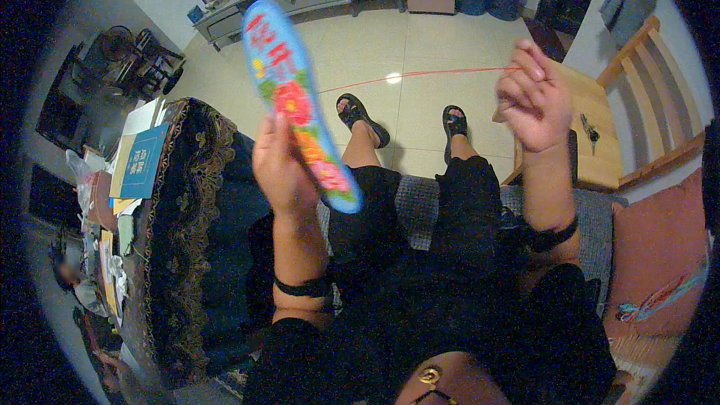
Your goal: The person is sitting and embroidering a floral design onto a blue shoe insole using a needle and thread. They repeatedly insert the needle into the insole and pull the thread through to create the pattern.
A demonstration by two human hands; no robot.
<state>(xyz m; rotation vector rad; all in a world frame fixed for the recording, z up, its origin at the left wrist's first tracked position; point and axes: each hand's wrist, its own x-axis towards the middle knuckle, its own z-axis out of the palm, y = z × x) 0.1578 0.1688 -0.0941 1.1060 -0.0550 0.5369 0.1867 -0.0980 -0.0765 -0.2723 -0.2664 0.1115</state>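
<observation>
My left hand [281, 171] grips a light-blue embroidered insole [292, 102] by its edge, near the middle. Red and pink flowers, an orange patch, green leaves and red stitched characters cover its face. From the insole a red thread [427, 72] runs taut across to my right hand [534, 98], raised on the right with its fingers closed around the thread's end. Whether a needle sits between those fingers is too small to tell. Where the thread meets the insole is hidden behind it.
Right of my legs stands a wooden chair [604, 163] with a small dark metal object [589, 132] on its seat. Coloured threads [658, 298] lie on a pink cushion [652, 236]. A cloth-covered table [185, 208] at left bears books [143, 163]; beyond it is another person [90, 298].
</observation>
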